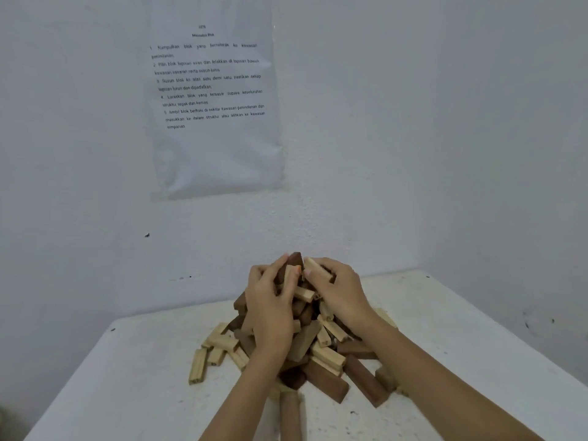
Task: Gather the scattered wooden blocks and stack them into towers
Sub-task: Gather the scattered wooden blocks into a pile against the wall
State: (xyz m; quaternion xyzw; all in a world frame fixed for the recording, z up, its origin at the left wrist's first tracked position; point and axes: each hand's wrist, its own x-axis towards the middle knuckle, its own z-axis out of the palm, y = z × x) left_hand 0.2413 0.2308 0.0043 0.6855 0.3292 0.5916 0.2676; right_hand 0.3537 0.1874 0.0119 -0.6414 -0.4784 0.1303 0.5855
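**Blocks heaped, no tower begun**

From my station, the gathering looks mostly done and the stacking not started. The wooden blocks, pale and dark mixed, lie in one loose heap in the middle of the white surface, which sits in a corner of the room. I see no tidy layer or upright column anywhere, only blocks lying across each other at all angles. A few lie off the main heap: a pale stray at the heap's 8 o'clock, a long brown block at 6 o'clock nearest me, and a dark slab at about 5 o'clock. I judge that everything to do with towers is left: choosing a base, laying it straight, then building up.

Both hands meet at the heap's peak, at 12 o'clock. My left hand has its fingers curled round a dark block that stands nearly on end; a pale piece seems tucked under the same fingers, though I cannot be sure. My right hand is wrapped round a pale block, thumb pressing its near face. The two held blocks lean towards each other, close to touching.

A printed sheet hangs on the wall at 11 o'clock.
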